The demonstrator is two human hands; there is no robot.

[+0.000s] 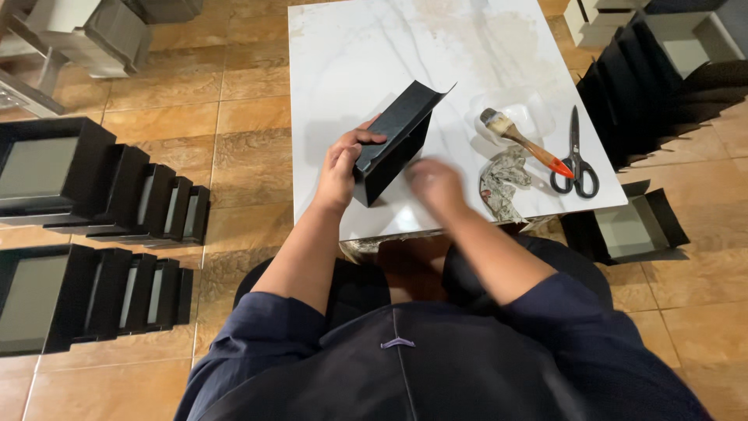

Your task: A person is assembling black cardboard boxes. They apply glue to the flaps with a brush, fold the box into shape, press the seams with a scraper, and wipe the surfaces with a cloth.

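A folded black cardboard piece (pixel 397 140) stands tilted on the white marble table (pixel 374 47). My left hand (pixel 343 168) grips its near left corner, thumb on top. My right hand (pixel 432 183) is blurred with motion just to the right of the cardboard's lower edge, above the table; it seems to hold nothing, though the blur hides the fingers.
A wooden-handled brush (pixel 522 140) rests on a clear dish, beside a crumpled rag (pixel 502 183) and black scissors (pixel 576 156). Rows of black boxes (pixel 101 195) stand on the tiled floor at left; more black boxes (pixel 647 86) and an open one (pixel 627 230) sit at right.
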